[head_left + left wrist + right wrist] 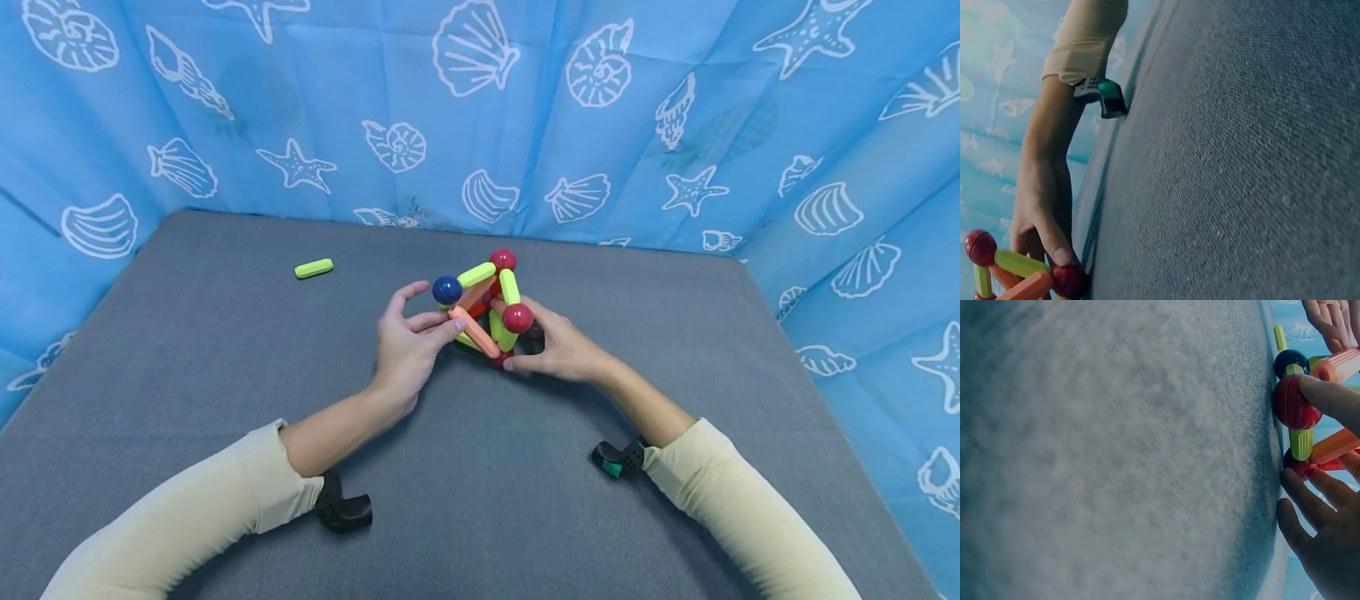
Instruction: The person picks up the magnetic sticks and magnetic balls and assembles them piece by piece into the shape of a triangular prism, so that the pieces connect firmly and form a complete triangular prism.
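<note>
A frame of coloured rods and balls (510,287), which looks like a magnetic building set, stands between both hands on the grey table. My left hand (405,346) pinches the upper end of an orange rod (477,335), close below a blue ball (447,290). The rod's lower end meets a red ball (1294,406) at the bottom front. My right hand (566,342) grips the frame from the right, its thumb on that low red ball and its fingers reaching behind. Two more red balls top the frame, joined by yellow-green rods. The frame's back is partly hidden.
A loose yellow-green rod (313,268) lies at the back left of the grey table (480,483). Behind and beside the table hangs a blue curtain (525,125) with white shells. Black devices (345,504) are worn at both cuffs.
</note>
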Demonstrator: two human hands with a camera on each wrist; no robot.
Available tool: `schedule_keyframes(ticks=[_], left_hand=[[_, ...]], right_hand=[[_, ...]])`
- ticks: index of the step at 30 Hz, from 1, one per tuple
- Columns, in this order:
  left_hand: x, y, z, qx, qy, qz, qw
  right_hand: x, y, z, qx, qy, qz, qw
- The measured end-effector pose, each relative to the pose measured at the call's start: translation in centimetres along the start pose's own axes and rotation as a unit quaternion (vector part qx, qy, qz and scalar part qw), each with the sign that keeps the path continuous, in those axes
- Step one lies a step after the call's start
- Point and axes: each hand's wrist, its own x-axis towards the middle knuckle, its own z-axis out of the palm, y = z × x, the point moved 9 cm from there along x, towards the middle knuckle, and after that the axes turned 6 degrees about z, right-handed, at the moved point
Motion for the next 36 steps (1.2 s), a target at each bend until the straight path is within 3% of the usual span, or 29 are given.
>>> schedule_keyframes(ticks=[7,14,19,25,36], left_hand=[[0.1,0.4,-0.1,-0.014,0.026,0.03,0.9991],[0.0,0.1,0.0,-0.019,0.028,0.023,0.9992],[0.4,0.5,0.0,0.034,0.017,0.054,0.9978],[1.0,1.1,0.1,0.098,-0.007,0.121,0.9878],[1.6,2.3,0.7,0.152,-0.025,0.174,0.9727]], right_hand=[[0.1,-0.1,0.2,0.001,-0.001,-0.002,1.0],[0.1,-0.1,0.1,-0.001,0.0,0.004,1.0],[0.0,0.0,0.1,0.003,0.0,0.005,1.0],[0.0,0.1,0.2,0.002,-0.001,0.007,1.0],[0.1,0.1,0.2,0.004,0.002,0.011,1.0]])
